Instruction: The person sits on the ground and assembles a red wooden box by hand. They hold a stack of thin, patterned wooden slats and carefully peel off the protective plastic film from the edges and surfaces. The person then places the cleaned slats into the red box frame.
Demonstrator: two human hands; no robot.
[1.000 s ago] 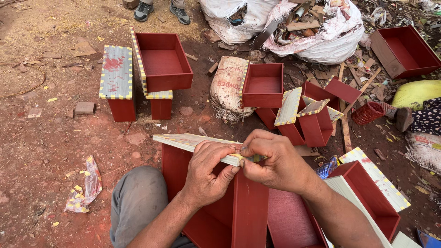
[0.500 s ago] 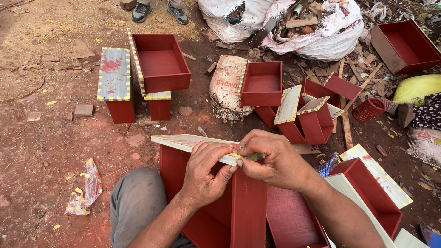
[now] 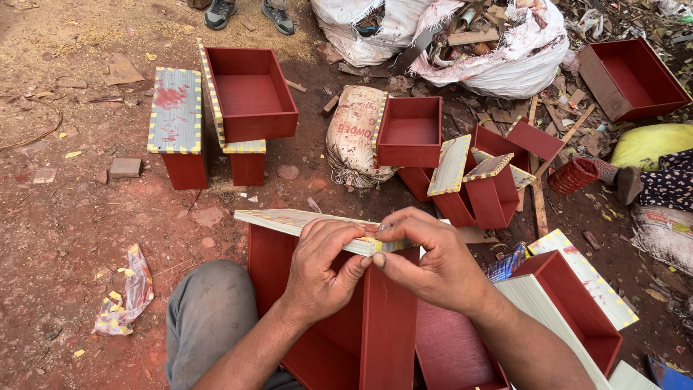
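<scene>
A dark red wooden box [image 3: 361,325] stands between my knees with a pale front panel [image 3: 289,220] edged in yellow and red patterned tape. My left hand [image 3: 321,271] grips the panel's edge from below, thumb against it. My right hand [image 3: 433,256] pinches the yellow tape strip [image 3: 382,245] at the panel's right end, fingertips meeting those of the left hand. My grey trouser knee [image 3: 209,310] shows at lower left.
Several more red boxes lie around: an open one [image 3: 249,94] on a stool-like box [image 3: 177,119], one [image 3: 411,130] by a printed sack [image 3: 354,137], a heap [image 3: 484,180] at right. White sacks [image 3: 505,50], another person's shoes [image 3: 249,13], a yellow bag [image 3: 650,144], scrap tape [image 3: 126,292].
The hands have stayed on the panel's edge; the fingers shifted slightly along the tape. The boxes around have not moved.
</scene>
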